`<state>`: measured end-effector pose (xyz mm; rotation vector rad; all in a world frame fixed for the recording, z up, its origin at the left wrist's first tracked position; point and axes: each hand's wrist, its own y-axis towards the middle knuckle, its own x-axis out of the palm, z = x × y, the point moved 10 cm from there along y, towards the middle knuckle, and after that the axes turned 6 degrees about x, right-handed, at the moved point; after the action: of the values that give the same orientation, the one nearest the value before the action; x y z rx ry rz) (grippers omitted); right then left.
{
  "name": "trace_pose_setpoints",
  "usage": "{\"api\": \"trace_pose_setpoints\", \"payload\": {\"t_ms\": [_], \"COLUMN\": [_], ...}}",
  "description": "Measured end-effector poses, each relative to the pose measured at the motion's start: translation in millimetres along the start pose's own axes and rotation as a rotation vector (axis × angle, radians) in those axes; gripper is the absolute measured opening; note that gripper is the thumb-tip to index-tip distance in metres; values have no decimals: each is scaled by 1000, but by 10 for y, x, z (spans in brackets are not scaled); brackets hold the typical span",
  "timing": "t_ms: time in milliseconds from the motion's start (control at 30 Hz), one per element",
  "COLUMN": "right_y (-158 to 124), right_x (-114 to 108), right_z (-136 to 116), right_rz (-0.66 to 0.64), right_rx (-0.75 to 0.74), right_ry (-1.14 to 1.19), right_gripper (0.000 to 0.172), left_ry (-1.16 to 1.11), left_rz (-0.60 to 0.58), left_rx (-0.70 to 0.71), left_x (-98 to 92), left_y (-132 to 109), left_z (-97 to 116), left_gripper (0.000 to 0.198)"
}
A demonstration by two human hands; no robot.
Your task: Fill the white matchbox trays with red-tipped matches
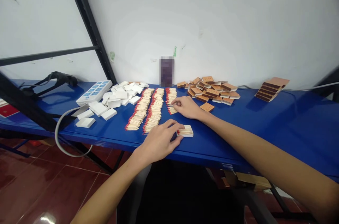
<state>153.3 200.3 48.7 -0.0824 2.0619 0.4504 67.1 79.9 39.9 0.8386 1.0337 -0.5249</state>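
My left hand (165, 139) grips the left end of a small white matchbox tray (191, 133) near the table's front edge. Red-headed matches (184, 131) lie inside that tray. Beyond it, my right hand (187, 107) has its fingertips pinched at the lower part of a short row of matches (171, 94); whatever sits between the fingertips is too small to make out. To the left run two longer rows of matches, the outer row (140, 109) and the inner row (155, 108), their red heads facing left.
Empty white trays (120, 94) are heaped at the left beside a white power strip (95, 91). Orange-brown matchbox sleeves (212, 91) pile up at the back right, with a stack of sleeves (271, 89) farther right. A black metal post (90, 23) rises at left. A grey cable (57, 128) loops over the edge.
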Motion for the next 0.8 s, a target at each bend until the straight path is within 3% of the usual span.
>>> {"api": "trace_pose_setpoints", "payload": {"t_ms": [500,800], "right_y": [-30,-10], "right_x": [-27,-31], "right_z": [-31,57], "right_rz": [-48,-68], "right_rx": [9,-4], "right_ry": [45,78], "right_gripper": [19,24], "left_ry": [-10,-20], "left_rz": [-4,3], "left_rx": [0,-2], "left_x": [-8,-23], "left_y": [8,2], "left_z": [8,11], "left_gripper": [23,23]}}
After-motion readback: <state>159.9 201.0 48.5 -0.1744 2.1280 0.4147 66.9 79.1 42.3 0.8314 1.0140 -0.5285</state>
